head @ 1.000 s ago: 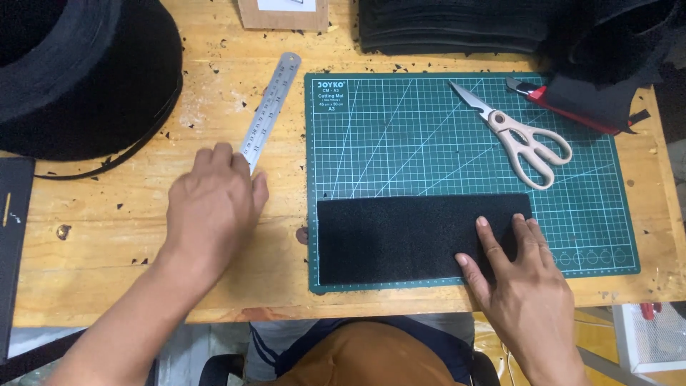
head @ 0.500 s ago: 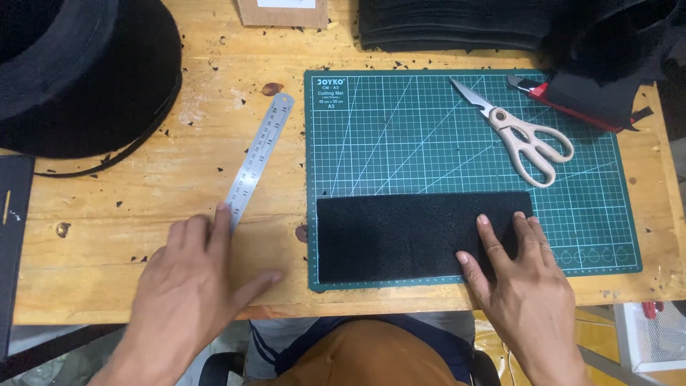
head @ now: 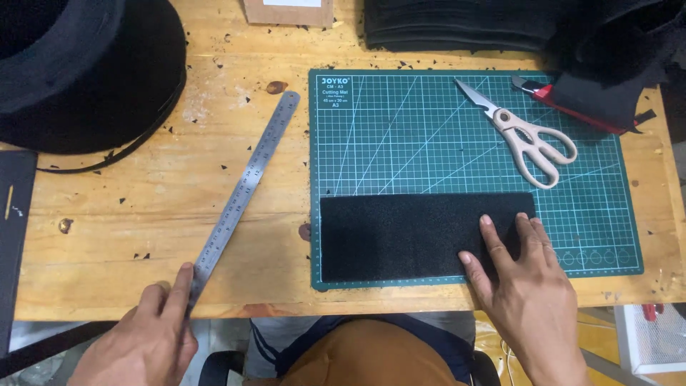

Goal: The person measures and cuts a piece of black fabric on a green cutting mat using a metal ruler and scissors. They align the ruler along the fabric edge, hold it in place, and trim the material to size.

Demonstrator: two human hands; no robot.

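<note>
Two hands: left hand (head: 146,343) on ruler (head: 243,194)

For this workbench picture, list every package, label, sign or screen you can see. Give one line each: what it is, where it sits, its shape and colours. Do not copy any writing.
Cardboard box: top edge of the wooden table, brown, rectangular, with a white label on top, partly cut off.
Printed label: top left corner of the green cutting mat, small block of white lettering.
No signs or screens in view.

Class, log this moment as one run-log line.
left hand: grips steel ruler end | right hand: flat on black felt | cutting mat: scissors
</note>
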